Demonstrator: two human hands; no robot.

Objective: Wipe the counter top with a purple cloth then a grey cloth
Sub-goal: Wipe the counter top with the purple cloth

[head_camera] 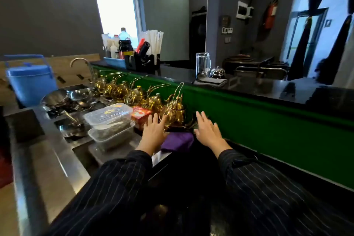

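A purple cloth (178, 141) lies crumpled on the dark lower counter (183, 178), just in front of the nearest gold teapot (175, 111). My left hand (154, 129) hovers with spread fingers to the cloth's left, close to the teapot. On the other side of the cloth, my right hand (207, 130) is also spread open beside the teapot. Neither hand holds anything. A folded grey cloth (210, 82) rests on the raised black counter top (287, 90), under a glass jar.
A row of several gold teapots (134, 94) runs along the green wall (268, 120). Clear plastic containers (111, 120) and a red box (140, 117) sit left of my hands. Steel bowls (63, 97), a tap (82, 63) and a blue cooler (30, 82) stand further left. A glass jar (203, 64) and service bell (217, 72) top the bar.
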